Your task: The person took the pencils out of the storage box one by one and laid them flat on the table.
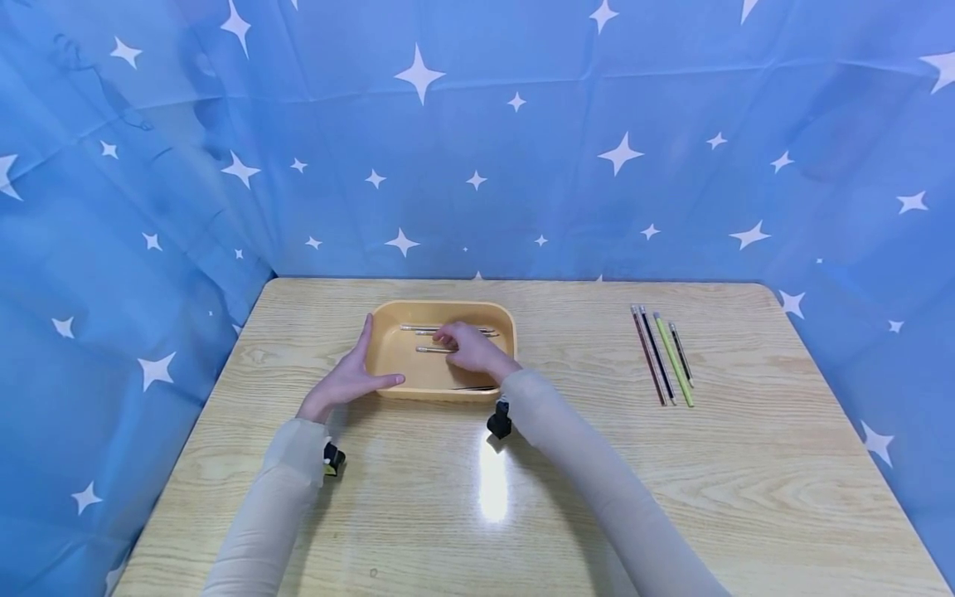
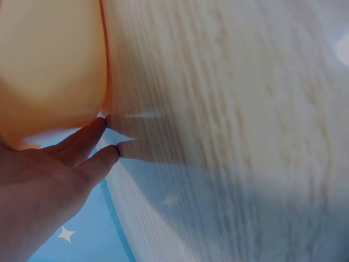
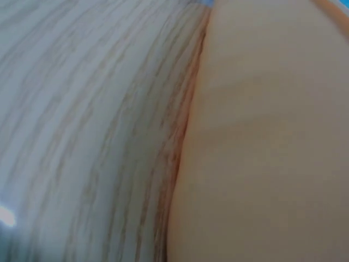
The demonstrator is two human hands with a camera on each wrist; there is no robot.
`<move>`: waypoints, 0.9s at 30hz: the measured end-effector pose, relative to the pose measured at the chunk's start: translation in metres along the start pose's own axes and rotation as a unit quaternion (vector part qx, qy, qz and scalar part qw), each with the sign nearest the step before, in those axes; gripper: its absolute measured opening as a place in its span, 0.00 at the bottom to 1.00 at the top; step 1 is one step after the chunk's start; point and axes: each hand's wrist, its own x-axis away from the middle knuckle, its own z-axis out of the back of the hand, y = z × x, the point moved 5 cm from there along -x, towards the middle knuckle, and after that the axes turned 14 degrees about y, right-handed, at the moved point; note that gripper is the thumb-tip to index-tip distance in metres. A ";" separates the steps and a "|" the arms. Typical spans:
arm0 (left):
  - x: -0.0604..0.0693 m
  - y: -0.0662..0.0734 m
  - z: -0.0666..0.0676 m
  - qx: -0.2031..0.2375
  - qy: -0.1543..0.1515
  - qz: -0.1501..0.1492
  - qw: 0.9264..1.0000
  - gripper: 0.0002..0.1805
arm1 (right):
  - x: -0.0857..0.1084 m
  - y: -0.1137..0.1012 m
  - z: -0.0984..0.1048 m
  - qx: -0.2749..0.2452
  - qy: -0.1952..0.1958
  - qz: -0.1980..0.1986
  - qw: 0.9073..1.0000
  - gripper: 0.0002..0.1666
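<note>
A shallow yellow-orange tray (image 1: pixel 395 365) lies on the table with several pencils in it. My left hand (image 1: pixel 351 373) spans its near left corner, thumb along the front rim and fingers straight against the left side. In the left wrist view, that hand's fingers (image 2: pixel 90 144) reach beside the tray's outer wall (image 2: pixel 54 60). Inside the tray, my right hand (image 1: pixel 473 348) is low over a pencil (image 1: pixel 433 350), fingertips bent down; whether they pinch it is hidden. Two pencils (image 1: pixel 414 327) lie behind it, and a dark one (image 1: pixel 473 388) rests along the front wall.
To the right, several pencils (image 1: pixel 660 356) lie side by side on the wooden table (image 1: pixel 746 464), one of them bright green and one shorter. A blue cloth with white stars (image 1: pixel 522 166) hangs behind the table and at its sides.
</note>
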 end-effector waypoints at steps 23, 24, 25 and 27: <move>0.001 0.000 0.000 -0.007 0.002 0.004 1.000 0.67 | 0.002 0.004 0.008 -0.085 0.025 -0.062 0.994 0.14; 0.001 0.000 0.000 -0.008 0.002 0.003 1.000 0.67 | 0.002 0.005 0.009 -0.090 0.028 -0.064 0.993 0.14; 0.001 0.000 0.000 -0.010 0.003 0.003 1.000 0.67 | 0.002 0.005 0.010 -0.095 0.031 -0.067 0.993 0.15; 0.000 -0.001 0.000 -0.013 0.005 0.001 1.000 0.67 | 0.002 0.006 0.011 -0.103 0.037 -0.072 0.991 0.15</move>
